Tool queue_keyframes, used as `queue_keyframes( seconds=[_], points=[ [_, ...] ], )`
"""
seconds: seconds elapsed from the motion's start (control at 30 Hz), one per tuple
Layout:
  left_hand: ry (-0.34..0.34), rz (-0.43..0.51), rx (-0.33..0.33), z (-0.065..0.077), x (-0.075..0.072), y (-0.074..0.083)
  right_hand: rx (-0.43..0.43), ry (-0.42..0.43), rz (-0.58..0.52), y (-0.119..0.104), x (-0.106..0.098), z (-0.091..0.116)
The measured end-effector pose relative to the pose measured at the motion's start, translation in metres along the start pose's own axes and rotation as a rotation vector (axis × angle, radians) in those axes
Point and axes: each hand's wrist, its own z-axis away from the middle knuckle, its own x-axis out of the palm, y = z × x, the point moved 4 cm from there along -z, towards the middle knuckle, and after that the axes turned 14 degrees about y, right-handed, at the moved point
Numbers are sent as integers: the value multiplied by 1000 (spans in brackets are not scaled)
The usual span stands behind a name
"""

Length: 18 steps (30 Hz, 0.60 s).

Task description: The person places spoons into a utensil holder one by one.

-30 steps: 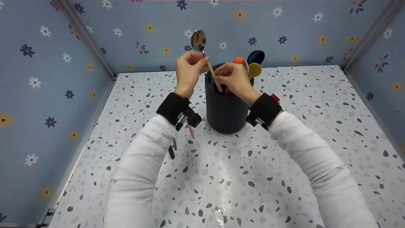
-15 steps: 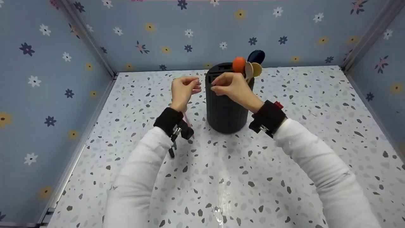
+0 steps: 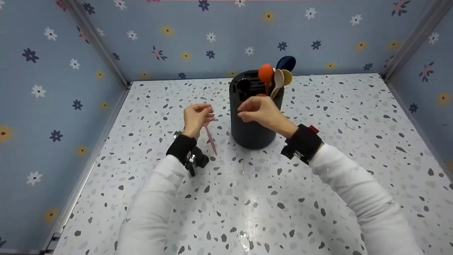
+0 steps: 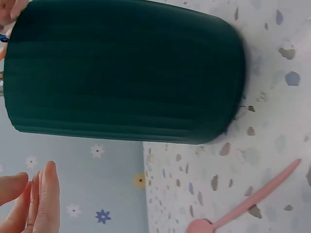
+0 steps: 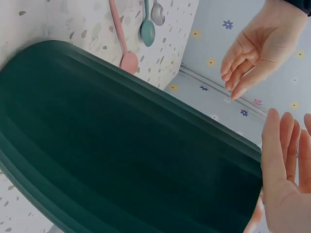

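My left hand hovers left of a dark ribbed utensil holder, fingers loosely bent and holding nothing. In front of the holder's upper part is my right hand, thumb and forefinger apart, also holding nothing. The right wrist view has the left hand beyond the holder's top. An orange spoon, a cream spoon, a yellow spoon and a dark blue spoon stand at the holder's right side. A dark round bowl shows over its left slots.
Left of the holder a pink spoon, a green spoon and a grey metal spoon lie on the speckled table. Flower-patterned walls close off the back and both sides.
A second ago both hands held a metal spoon with a pale handle over the holder. They have let it go, and both have come down and nearer, the left one also leftward.
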Motion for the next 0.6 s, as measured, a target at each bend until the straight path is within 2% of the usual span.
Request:
queue_keyframes(
  seconds=[0.27,0.37,0.5,0.6],
  points=[
    [37,-46,-76,-8,-16,-28,-33,-71,30,10,3,15],
    [37,-34,-100,-10,-22,-36,-8,-76,28,16,3,19],
    [49,-43,-120,-5,-31,-39,49,-83,21,21,2,25],
    [78,-103,-124,-12,-37,-54,83,-92,30,20,1,32]
  ],
)
